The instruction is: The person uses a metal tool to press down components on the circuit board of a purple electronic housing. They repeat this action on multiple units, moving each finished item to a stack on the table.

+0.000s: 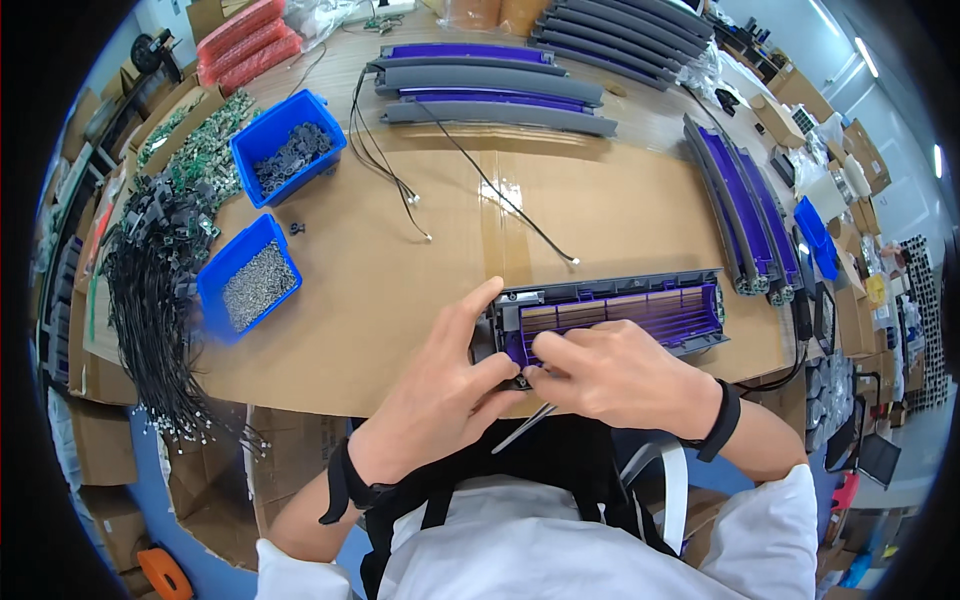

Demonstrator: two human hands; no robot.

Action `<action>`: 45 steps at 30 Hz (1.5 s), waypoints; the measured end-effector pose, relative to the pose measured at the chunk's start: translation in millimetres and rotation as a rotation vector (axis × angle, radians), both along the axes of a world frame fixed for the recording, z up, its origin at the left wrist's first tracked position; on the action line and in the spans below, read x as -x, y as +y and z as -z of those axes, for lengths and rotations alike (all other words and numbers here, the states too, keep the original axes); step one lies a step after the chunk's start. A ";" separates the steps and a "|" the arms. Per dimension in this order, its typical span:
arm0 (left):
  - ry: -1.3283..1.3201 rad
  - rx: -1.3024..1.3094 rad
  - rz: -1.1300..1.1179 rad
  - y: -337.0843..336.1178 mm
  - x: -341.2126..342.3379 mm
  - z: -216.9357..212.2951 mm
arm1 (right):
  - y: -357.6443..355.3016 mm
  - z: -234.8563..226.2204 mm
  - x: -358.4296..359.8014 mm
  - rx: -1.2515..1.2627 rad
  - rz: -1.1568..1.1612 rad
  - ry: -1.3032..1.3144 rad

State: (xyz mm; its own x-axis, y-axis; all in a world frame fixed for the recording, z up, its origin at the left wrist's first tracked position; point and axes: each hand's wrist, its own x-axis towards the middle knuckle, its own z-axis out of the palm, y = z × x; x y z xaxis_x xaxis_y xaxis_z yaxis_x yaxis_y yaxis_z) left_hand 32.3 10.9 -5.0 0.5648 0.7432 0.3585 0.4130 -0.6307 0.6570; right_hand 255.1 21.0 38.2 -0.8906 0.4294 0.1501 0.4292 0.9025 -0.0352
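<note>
In front of me on the cardboard lies a long grey housing with a purple slatted inside (660, 312). My left hand (440, 380) grips its left end, with the index finger at the far edge and the thumb near the front corner. My right hand (630, 375) is closed over the same end, fingertips pinched at the purple frame. A slim metal tool, seemingly tweezers (523, 428), sticks out below the right hand toward my body. What lies under the pinched fingertips is hidden.
On the left stand a blue bin of dark plastic parts (246, 155) and a blue bin of small metal pieces (210, 290). Beside them lies a bundle of black cables (150, 300). Similar housings are at the back (490, 80) and right (735, 205). Loose cables (500, 195) cross the cardboard.
</note>
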 end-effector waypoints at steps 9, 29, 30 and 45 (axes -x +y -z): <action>-0.160 0.109 -0.062 -8.9 -4.6 14.7 | -21.8 -17.6 -19.8 0.061 0.177 0.004; -0.144 0.166 -0.045 -9.5 17.7 2.0 | -18.0 -14.4 -42.6 0.100 0.193 0.058; -0.109 0.146 -0.038 -8.8 20.6 -0.3 | -18.2 -13.9 -39.9 0.111 0.192 0.057; 0.142 -0.022 -0.116 -4.3 27.4 -6.0 | -16.3 2.8 -21.3 -0.009 0.233 0.055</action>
State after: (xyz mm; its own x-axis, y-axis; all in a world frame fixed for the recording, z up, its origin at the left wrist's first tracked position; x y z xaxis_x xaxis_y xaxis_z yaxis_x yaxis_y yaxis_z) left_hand 4.9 6.6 0.9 0.5217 0.7994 0.2980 0.5718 -0.5868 0.5733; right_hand 276.3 4.6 35.4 -0.7581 0.6206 0.2005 0.6235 0.7798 -0.0562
